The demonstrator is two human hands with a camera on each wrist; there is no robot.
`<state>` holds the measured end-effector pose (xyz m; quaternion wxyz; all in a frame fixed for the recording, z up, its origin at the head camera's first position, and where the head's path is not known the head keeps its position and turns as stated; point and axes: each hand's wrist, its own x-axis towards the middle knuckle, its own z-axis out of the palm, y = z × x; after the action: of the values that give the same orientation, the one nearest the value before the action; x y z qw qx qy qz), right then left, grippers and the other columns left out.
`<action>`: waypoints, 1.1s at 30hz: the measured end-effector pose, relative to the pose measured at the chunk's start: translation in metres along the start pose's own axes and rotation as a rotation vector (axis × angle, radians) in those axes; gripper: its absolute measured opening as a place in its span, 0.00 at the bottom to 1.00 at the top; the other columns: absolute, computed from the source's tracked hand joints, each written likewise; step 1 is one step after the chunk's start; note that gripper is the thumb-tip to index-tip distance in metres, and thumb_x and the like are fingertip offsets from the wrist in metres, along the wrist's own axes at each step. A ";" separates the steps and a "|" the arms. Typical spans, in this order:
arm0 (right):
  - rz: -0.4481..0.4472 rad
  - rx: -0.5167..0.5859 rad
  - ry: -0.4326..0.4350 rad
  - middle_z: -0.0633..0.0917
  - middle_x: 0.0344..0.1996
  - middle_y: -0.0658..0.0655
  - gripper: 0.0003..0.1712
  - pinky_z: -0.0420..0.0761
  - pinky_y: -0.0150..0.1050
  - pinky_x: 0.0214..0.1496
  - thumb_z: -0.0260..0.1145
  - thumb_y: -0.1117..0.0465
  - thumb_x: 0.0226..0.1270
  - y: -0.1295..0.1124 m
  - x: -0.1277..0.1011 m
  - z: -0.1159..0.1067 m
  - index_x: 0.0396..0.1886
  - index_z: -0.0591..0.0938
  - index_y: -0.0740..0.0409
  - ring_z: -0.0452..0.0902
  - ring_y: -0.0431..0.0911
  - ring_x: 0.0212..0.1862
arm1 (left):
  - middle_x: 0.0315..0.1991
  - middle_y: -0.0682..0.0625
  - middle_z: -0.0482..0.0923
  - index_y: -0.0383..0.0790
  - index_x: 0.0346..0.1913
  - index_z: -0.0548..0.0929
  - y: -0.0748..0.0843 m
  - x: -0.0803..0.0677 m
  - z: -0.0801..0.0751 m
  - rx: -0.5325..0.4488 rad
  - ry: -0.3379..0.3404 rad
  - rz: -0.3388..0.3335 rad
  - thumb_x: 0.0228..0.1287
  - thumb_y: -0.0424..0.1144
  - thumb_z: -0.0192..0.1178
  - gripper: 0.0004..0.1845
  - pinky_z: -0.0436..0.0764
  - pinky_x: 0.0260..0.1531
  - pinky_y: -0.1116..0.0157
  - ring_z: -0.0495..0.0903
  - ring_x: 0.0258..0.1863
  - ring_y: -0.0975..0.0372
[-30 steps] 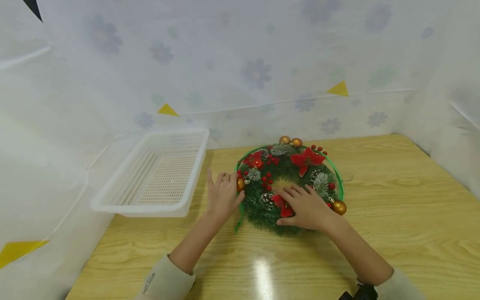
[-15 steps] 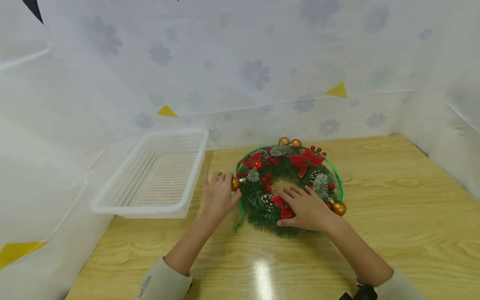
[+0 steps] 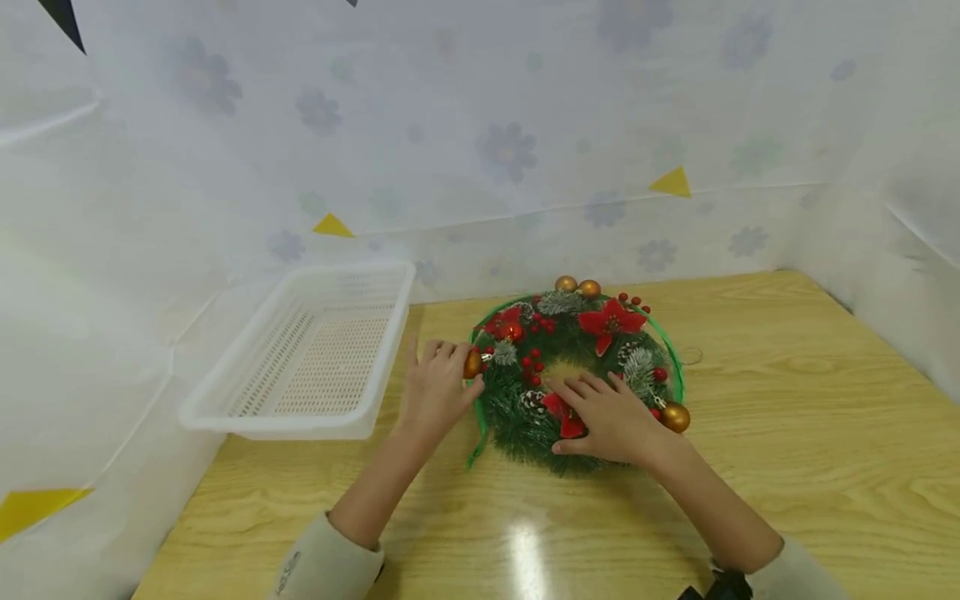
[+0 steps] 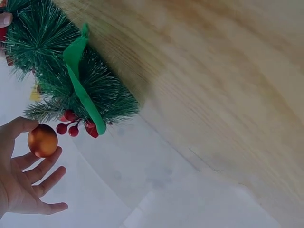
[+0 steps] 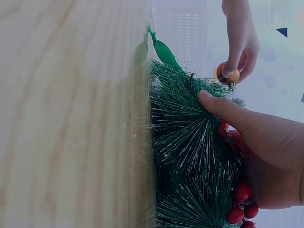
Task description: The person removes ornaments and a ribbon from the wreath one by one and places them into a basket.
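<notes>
A green Christmas wreath [image 3: 517, 429] lies on the table, dressed with red poinsettias [image 3: 611, 323], berries, pine cones and gold baubles. At its left rim my left hand [image 3: 431, 392] pinches an orange-gold bauble [image 4: 42, 141] between thumb and fingertips. The bauble's metal cap points toward the wreath. My right hand [image 3: 611, 421] rests spread on the near part of the wreath, partly covering a red poinsettia [image 3: 562, 415]. In the right wrist view its thumb lies along the green needles [image 5: 190, 128]. A green ribbon [image 4: 76, 71] runs round the wreath's edge, its loose end at the near left.
A white perforated plastic basket [image 3: 371, 408] stands to the left of the wreath on the wooden table [image 3: 780, 433]. White flower-patterned sheeting [image 3: 510, 100] encloses the back and sides. A thin wire loop [image 3: 692, 356] lies right of the wreath.
My left hand has drawn slightly left, pulling the bauble out from over the wreath's left rim to its outer edge. The right hand stays in place on the wreath.
</notes>
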<state>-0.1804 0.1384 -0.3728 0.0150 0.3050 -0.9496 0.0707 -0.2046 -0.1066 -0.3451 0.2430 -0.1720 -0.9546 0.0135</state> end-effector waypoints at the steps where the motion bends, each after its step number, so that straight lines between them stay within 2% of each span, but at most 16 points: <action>1: 0.001 -0.001 0.001 0.69 0.60 0.63 0.49 0.53 0.65 0.61 0.60 0.33 0.54 0.000 0.000 0.001 0.70 0.60 0.54 0.59 0.59 0.63 | 0.40 0.49 0.79 0.44 0.46 0.80 0.002 0.001 0.000 0.009 -0.009 0.003 0.54 0.51 0.63 0.20 0.52 0.62 0.47 0.72 0.48 0.54; 5: 0.005 -0.004 -0.013 0.69 0.61 0.63 0.49 0.53 0.65 0.60 0.59 0.32 0.54 -0.001 -0.001 0.000 0.70 0.60 0.54 0.59 0.60 0.63 | 0.39 0.49 0.80 0.44 0.45 0.80 0.006 0.004 0.000 0.029 0.013 0.022 0.54 0.51 0.62 0.19 0.53 0.62 0.48 0.73 0.47 0.54; 13: 0.012 0.000 -0.019 0.69 0.60 0.62 0.49 0.53 0.65 0.61 0.60 0.32 0.54 -0.003 -0.001 -0.003 0.70 0.60 0.54 0.59 0.59 0.63 | 0.37 0.49 0.80 0.43 0.43 0.81 0.008 0.006 -0.002 -0.003 0.088 0.039 0.52 0.50 0.64 0.19 0.55 0.61 0.48 0.74 0.45 0.55; 25: 0.013 0.001 -0.020 0.69 0.61 0.63 0.49 0.53 0.65 0.61 0.61 0.33 0.54 -0.002 0.000 -0.004 0.70 0.60 0.54 0.59 0.60 0.63 | 0.38 0.49 0.81 0.43 0.44 0.82 0.009 0.008 -0.003 -0.006 0.121 0.052 0.50 0.49 0.65 0.19 0.56 0.61 0.49 0.74 0.44 0.55; 30: 0.016 0.002 -0.025 0.69 0.61 0.63 0.49 0.53 0.65 0.61 0.60 0.33 0.54 -0.002 -0.001 -0.004 0.70 0.60 0.54 0.59 0.60 0.63 | 0.36 0.49 0.80 0.43 0.41 0.82 0.010 0.008 -0.003 -0.027 0.158 0.059 0.50 0.50 0.66 0.18 0.67 0.53 0.54 0.74 0.43 0.55; 33: 0.013 0.003 -0.020 0.69 0.61 0.63 0.49 0.53 0.65 0.61 0.60 0.33 0.54 -0.002 -0.001 -0.003 0.70 0.60 0.54 0.59 0.60 0.63 | 0.35 0.49 0.80 0.43 0.40 0.82 0.011 0.008 -0.004 -0.046 0.175 0.058 0.49 0.49 0.66 0.18 0.70 0.48 0.56 0.74 0.42 0.54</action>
<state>-0.1782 0.1377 -0.3692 0.0044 0.2995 -0.9516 0.0691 -0.2058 -0.0943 -0.3392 0.3211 -0.2058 -0.9243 -0.0163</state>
